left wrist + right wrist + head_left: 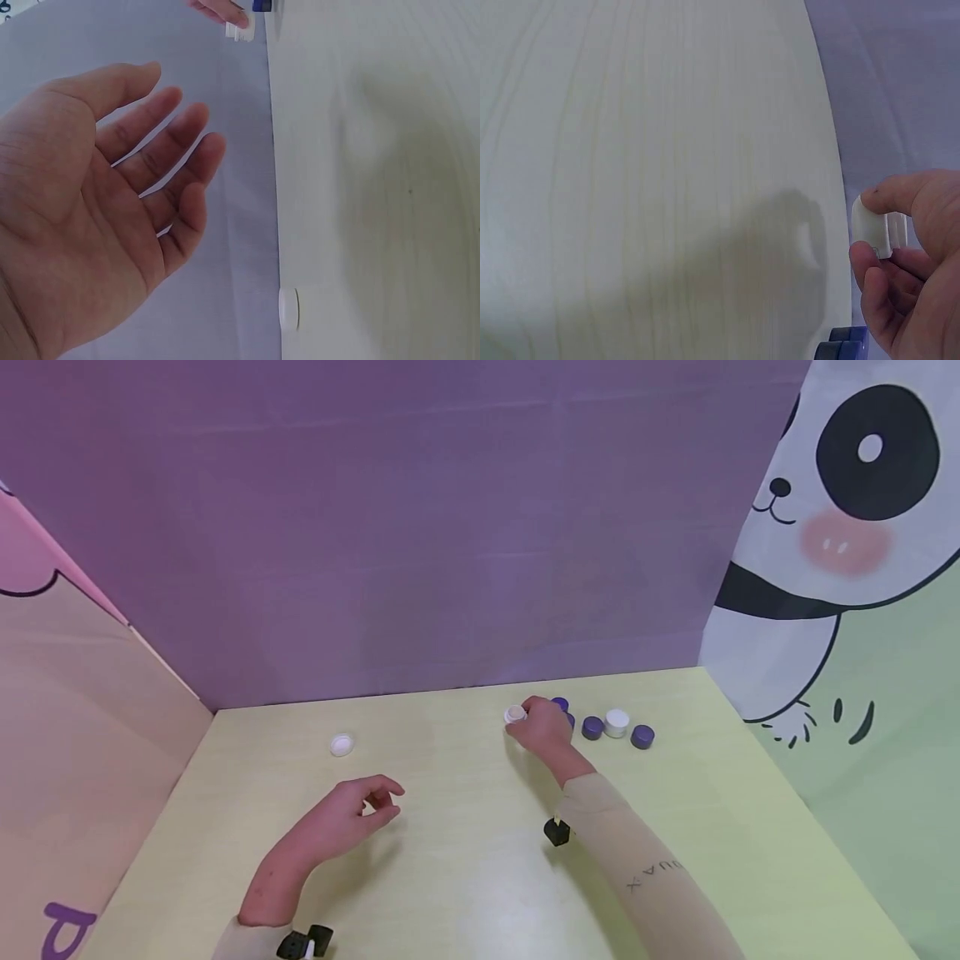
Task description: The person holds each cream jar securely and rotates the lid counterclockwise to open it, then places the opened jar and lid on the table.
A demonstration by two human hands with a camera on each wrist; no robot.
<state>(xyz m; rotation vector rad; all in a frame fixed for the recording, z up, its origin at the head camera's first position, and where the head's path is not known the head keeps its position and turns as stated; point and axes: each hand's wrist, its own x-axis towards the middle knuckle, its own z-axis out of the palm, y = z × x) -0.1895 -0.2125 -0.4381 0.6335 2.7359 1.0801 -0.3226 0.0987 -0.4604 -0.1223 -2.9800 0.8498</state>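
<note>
My right hand (546, 727) pinches a small white jar (870, 225) between thumb and fingers, above the far part of the table. The jar's narrower translucent neck points up, with no lid on it. Over the left half of the table hovers my left hand (356, 817), fingers loosely bent; its palm (90, 195) holds nothing. Beyond it a round white lid (341, 744) lies on the tabletop, seen edge-on as a white disc (289, 309) in the left wrist view.
Right of my right hand stand several small dark purple-blue round containers (592, 727) and a white one (617, 722). Another purple-blue one (642, 737) is at the row's right end. The pale wooden table (465, 852) meets a purple cloth wall (420, 543) at the back.
</note>
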